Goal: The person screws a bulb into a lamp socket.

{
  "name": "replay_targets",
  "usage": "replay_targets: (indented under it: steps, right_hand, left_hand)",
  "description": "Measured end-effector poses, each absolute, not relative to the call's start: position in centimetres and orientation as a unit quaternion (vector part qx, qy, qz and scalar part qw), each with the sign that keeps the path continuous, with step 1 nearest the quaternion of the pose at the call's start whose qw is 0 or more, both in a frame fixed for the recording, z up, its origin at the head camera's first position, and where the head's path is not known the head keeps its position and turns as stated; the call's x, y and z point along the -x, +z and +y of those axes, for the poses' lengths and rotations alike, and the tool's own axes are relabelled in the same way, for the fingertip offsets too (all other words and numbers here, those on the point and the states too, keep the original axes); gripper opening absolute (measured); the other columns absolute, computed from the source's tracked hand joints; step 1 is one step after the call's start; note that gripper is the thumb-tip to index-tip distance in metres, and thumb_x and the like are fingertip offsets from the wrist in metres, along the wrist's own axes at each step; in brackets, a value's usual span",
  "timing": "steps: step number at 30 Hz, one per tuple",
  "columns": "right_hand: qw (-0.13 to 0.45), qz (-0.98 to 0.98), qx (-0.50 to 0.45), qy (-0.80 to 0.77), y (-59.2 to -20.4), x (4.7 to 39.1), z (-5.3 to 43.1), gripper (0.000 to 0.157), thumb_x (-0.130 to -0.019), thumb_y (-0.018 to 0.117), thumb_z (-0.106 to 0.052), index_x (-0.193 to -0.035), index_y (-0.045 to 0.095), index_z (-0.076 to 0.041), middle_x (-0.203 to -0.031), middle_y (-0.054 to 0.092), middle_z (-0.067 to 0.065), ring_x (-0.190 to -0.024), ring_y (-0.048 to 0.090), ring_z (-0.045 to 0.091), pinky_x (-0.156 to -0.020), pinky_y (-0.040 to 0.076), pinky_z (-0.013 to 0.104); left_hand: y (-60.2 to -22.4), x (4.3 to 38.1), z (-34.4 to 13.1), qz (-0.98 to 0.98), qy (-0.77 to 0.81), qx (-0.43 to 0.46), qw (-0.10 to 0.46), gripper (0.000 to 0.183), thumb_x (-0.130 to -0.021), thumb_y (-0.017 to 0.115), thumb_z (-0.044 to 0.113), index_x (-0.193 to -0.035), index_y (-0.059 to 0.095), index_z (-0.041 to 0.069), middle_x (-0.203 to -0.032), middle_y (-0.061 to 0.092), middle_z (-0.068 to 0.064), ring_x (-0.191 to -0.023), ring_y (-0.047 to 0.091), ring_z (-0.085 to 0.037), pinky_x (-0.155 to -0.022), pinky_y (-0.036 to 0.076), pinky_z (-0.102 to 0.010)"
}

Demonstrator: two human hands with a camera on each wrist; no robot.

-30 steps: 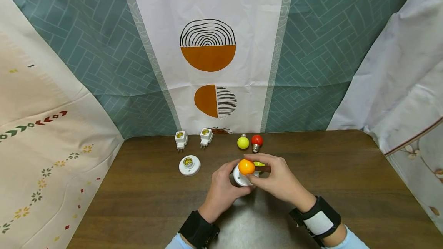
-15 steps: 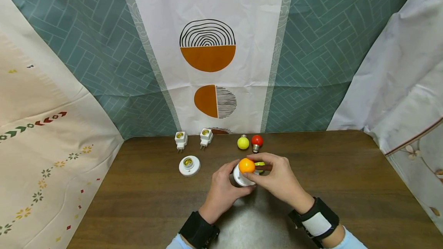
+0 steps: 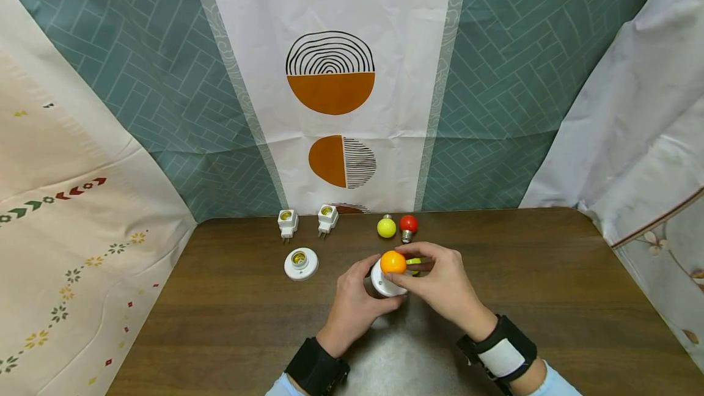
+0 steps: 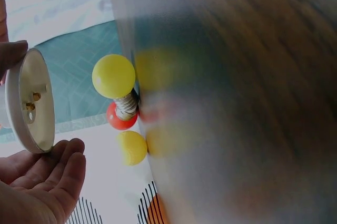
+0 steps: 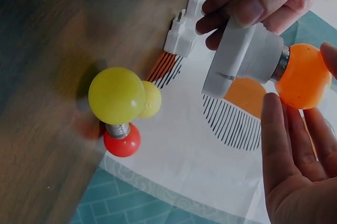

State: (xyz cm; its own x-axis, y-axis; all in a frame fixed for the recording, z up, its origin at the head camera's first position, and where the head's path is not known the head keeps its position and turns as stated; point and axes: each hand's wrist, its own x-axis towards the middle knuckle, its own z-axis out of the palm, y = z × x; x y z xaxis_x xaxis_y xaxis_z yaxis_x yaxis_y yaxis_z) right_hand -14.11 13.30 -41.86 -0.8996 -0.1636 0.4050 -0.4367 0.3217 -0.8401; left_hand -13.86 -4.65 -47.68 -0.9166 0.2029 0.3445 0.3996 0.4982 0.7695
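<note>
My left hand point(image 3: 354, 301) holds a round white lamp holder point(image 3: 379, 283) by its rim, raised above the table. In the left wrist view the underside of the lamp holder point(image 4: 38, 97) shows brass screws. An orange light bulb point(image 3: 393, 262) stands in the socket, with part of its metal base point(image 5: 283, 64) still visible in the right wrist view. Thumb and fingers of my right hand point(image 3: 445, 277) pinch the orange glass. Behind the right fingers lies a yellow bulb point(image 3: 414, 263), partly hidden in the head view.
Farther back lie another yellow bulb point(image 3: 387, 227) and a red bulb point(image 3: 409, 223). To the left are a second round lamp holder point(image 3: 301, 263) and two white plug-in sockets, one leftmost point(image 3: 288, 223), one beside it point(image 3: 327, 219). Cloth hangs behind the wooden table point(image 3: 231, 298).
My right hand's fingers and wrist have shifted slightly around the orange bulb, the wrist a little to the left. My left hand and the lamp holder keep nearly the same place.
</note>
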Motion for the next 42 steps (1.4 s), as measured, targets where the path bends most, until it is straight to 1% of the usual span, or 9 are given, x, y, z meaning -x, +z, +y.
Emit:
replay_targets:
  steps: [5,11,14,17,22,26,31,37,42]
  right_hand:
    - [0.110,-0.809,-0.187,0.546,-41.9,14.2,13.4,0.044,-0.065,0.083,-0.033,-0.105,0.066,-0.023,-0.102,0.063,-0.012,-0.090,0.059,0.009,-0.071,0.051,0.032]
    - [0.074,-0.811,-0.227,0.534,-41.8,14.4,13.9,0.053,-0.069,0.081,-0.032,-0.118,0.061,-0.025,-0.117,0.059,-0.012,-0.105,0.054,0.009,-0.079,0.048,0.031]
    - [0.059,-0.808,-0.242,0.534,-41.8,14.4,14.0,0.052,-0.073,0.078,-0.029,-0.121,0.060,-0.021,-0.121,0.057,-0.010,-0.109,0.052,0.010,-0.081,0.047,0.030]
    - [0.048,-0.803,-0.245,0.541,-41.7,14.3,13.9,0.050,-0.075,0.077,-0.021,-0.122,0.060,-0.017,-0.121,0.057,-0.008,-0.108,0.053,0.011,-0.081,0.047,0.031]
    - [0.042,-0.800,-0.237,0.550,-39.6,13.3,13.4,0.046,-0.074,0.074,-0.003,-0.119,0.060,-0.006,-0.117,0.059,0.001,-0.101,0.058,0.018,-0.078,0.049,0.038]
    - [0.053,-0.798,-0.233,0.553,-38.2,12.6,12.9,0.044,-0.073,0.073,0.001,-0.115,0.062,-0.001,-0.112,0.061,0.007,-0.097,0.059,0.022,-0.075,0.049,0.040]
    - [0.076,-0.799,-0.228,0.551,-39.1,12.9,12.9,0.043,-0.071,0.076,0.000,-0.112,0.064,-0.004,-0.109,0.062,0.010,-0.095,0.060,0.022,-0.072,0.050,0.040]
    - [0.101,-0.799,-0.235,0.545,-41.5,13.9,13.3,0.042,-0.072,0.079,-0.017,-0.112,0.065,-0.016,-0.108,0.063,-0.002,-0.092,0.060,0.012,-0.069,0.051,0.033]
    - [0.118,-0.795,-0.237,0.546,-42.1,14.2,13.4,0.041,-0.072,0.079,-0.026,-0.111,0.066,-0.019,-0.106,0.063,-0.005,-0.091,0.060,0.009,-0.069,0.051,0.031]
  left_hand:
    - [-47.8,13.9,-4.7,-0.859,-0.467,0.181,0.111,0.073,-0.065,0.079,0.048,-0.128,0.053,0.021,-0.117,0.054,0.012,-0.103,0.051,-0.006,-0.085,0.043,-0.029]
    - [-47.8,14.1,-4.9,-0.857,-0.464,0.189,0.120,0.073,-0.066,0.078,0.050,-0.128,0.054,0.020,-0.117,0.055,0.010,-0.105,0.052,-0.008,-0.087,0.042,-0.032]
    - [-47.8,14.1,-4.9,-0.857,-0.464,0.191,0.121,0.074,-0.065,0.079,0.050,-0.128,0.053,0.021,-0.117,0.055,0.011,-0.105,0.052,-0.008,-0.087,0.043,-0.031]
    - [-47.7,14.1,-4.9,-0.858,-0.462,0.191,0.121,0.074,-0.064,0.079,0.049,-0.128,0.053,0.022,-0.117,0.054,0.012,-0.104,0.051,-0.007,-0.086,0.043,-0.030]
    - [-47.7,14.1,-4.9,-0.858,-0.462,0.189,0.116,0.074,-0.064,0.080,0.048,-0.128,0.053,0.021,-0.116,0.054,0.011,-0.103,0.051,-0.007,-0.085,0.044,-0.030]
    - [-47.7,14.0,-4.9,-0.857,-0.468,0.187,0.109,0.073,-0.065,0.080,0.048,-0.128,0.053,0.021,-0.116,0.054,0.012,-0.102,0.051,-0.006,-0.084,0.044,-0.033]
    - [-47.7,14.0,-4.9,-0.855,-0.472,0.184,0.107,0.073,-0.065,0.080,0.048,-0.128,0.053,0.023,-0.116,0.054,0.012,-0.102,0.051,-0.006,-0.084,0.045,-0.035]
    - [-47.7,14.1,-4.9,-0.851,-0.479,0.187,0.111,0.071,-0.065,0.079,0.048,-0.127,0.054,0.023,-0.115,0.054,0.013,-0.100,0.052,-0.005,-0.083,0.046,-0.037]
    - [-47.7,14.1,-4.8,-0.850,-0.480,0.186,0.113,0.071,-0.065,0.079,0.048,-0.127,0.054,0.023,-0.114,0.054,0.012,-0.101,0.052,-0.005,-0.083,0.046,-0.037]
